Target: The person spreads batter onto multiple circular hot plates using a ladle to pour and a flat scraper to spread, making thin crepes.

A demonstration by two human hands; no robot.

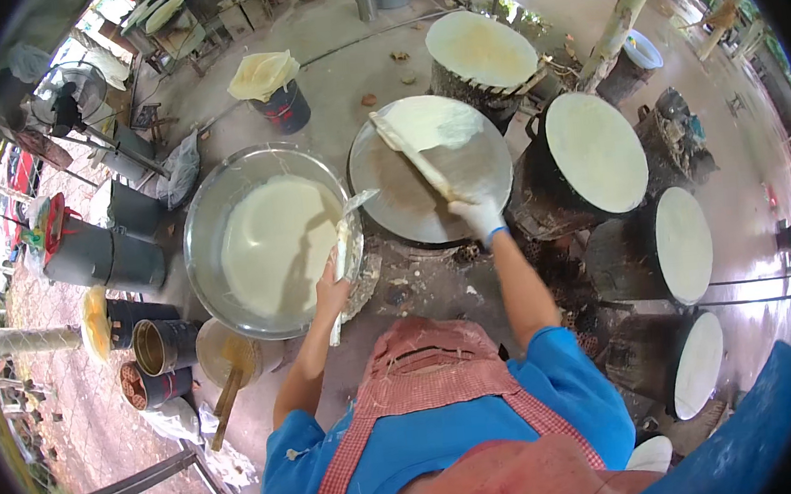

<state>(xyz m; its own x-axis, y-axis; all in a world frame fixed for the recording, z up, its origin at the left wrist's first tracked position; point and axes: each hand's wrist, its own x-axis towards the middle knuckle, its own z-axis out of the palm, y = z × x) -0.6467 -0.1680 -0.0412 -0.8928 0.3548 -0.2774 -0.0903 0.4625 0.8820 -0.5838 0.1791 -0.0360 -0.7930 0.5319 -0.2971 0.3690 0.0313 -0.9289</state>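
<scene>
My right hand (pixel 479 216), in a white glove, is closed round the near end of a long pale spreader (pixel 414 159). The spreader lies across a round griddle (pixel 401 199), with white batter (pixel 446 122) spread over its far part. My left hand (pixel 332 290) is bare and grips a batter-coated stick (pixel 344 247) by the right rim of a large metal basin (pixel 202 273). That stick's bent tip reaches over the griddle's left edge. Thick white batter (pixel 272 230) fills much of the basin, and a shadow falls across it.
Large dark drums with pale round tops (pixel 596 145) curve round my right side. A black bucket topped with yellowish sheets (pixel 265 78) stands beyond the basin. At my left are grey bins (pixel 138 260), smaller buckets (pixel 167 346) and a container with a wooden-handled brush (pixel 229 403).
</scene>
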